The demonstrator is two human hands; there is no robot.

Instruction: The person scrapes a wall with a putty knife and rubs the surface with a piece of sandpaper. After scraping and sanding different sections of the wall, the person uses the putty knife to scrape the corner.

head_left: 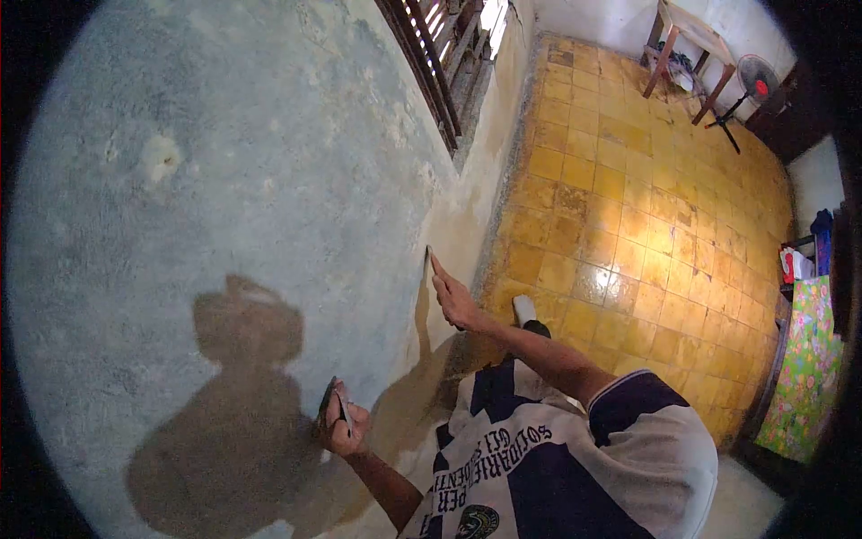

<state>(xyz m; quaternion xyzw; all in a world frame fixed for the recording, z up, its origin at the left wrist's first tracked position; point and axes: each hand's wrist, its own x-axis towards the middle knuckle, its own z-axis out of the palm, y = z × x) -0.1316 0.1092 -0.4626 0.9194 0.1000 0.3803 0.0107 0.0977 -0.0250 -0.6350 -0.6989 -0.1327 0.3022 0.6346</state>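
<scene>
My left hand is closed around a small flat tool with a dark body and a pale thin edge, close to the wall. It resembles a scraper, but its exact kind does not show clearly. My right hand reaches out with its fingers together. At its fingertips a small, thin, flat piece meets the wall; most of it is hidden by the hand. Blue-grey, blotchy paint covers the wall, and a beige band runs along its lower part.
A slatted window interrupts the wall ahead. Yellow tiles cover the floor. Farther off are a wooden table and a standing fan. Flowered green cloth lies at the right. My shadow falls on the wall.
</scene>
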